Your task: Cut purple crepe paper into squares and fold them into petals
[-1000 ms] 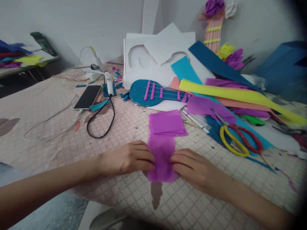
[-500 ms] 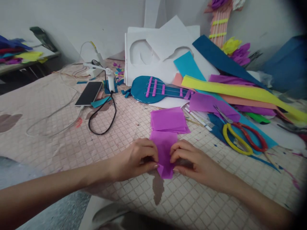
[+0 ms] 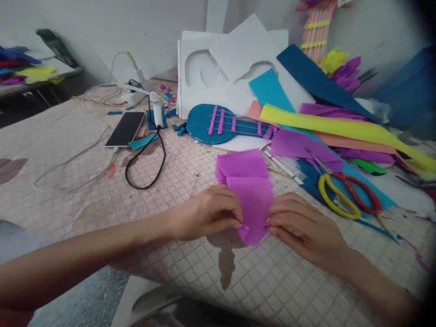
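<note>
Between my hands is a piece of purple crepe paper [image 3: 252,206], its lower end slightly curled. My left hand [image 3: 213,213] pinches its left edge near the bottom, where a small fold shows. On the opposite edge, my right hand [image 3: 303,222] pinches the paper between thumb and fingers. The sheet's upper end overlaps a small stack of purple crepe paper pieces [image 3: 241,162] lying on the table. Beyond the stack rests a blue toy guitar [image 3: 207,123] with purple strips across its strings.
Scissors [image 3: 340,200] with yellow and red handles lie at the right, near crepe paper strips [image 3: 327,127] in several colours. A phone [image 3: 126,129] with a cable and a black cord loop [image 3: 163,165] lie at the left. White boards [image 3: 194,95] lean at the back.
Both hands have shifted right with the held paper and spread a little, so the sheet looks wider and flatter. The view has tilted slightly.
</note>
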`<state>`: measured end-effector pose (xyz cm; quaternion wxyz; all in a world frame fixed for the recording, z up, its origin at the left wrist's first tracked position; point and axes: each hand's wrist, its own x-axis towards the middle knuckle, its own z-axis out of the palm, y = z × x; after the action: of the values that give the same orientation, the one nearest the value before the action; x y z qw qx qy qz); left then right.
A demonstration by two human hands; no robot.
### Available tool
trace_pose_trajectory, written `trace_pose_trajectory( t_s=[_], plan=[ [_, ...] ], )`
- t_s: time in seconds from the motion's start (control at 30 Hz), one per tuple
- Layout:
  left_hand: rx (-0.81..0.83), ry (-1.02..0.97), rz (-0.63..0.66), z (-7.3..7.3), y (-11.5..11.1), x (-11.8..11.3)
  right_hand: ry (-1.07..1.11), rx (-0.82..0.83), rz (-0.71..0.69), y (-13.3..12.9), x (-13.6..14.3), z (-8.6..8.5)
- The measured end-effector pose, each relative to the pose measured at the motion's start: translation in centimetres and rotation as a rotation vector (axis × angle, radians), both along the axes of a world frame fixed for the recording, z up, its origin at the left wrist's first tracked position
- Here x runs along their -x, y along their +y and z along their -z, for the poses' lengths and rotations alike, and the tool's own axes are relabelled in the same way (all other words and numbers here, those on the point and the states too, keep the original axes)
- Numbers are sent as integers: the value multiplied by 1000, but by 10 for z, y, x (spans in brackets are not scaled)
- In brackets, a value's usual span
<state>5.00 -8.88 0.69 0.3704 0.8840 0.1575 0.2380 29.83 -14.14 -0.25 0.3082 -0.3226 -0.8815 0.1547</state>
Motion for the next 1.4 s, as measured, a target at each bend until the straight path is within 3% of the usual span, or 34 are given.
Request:
trace_pose_trajectory(
  t_s=[0.1,0.2,0.47,0.67,1.4],
  plan=[
    [-40,28,135,4,12,-8,-118,48,-34,-3,-10,5],
    [-33,56,157,11,14,-11,-158,170,-20,-5,-8,10],
    [-5,117,18,14,1,-15,-116,317,151,-6,9,6],
    [-80,167,-140,13,-8,-25,-85,352,165,-10,8,4],
    [-127,270,-275,15,-20,-28,-69,296,269,-13,15,7]
  ],
)
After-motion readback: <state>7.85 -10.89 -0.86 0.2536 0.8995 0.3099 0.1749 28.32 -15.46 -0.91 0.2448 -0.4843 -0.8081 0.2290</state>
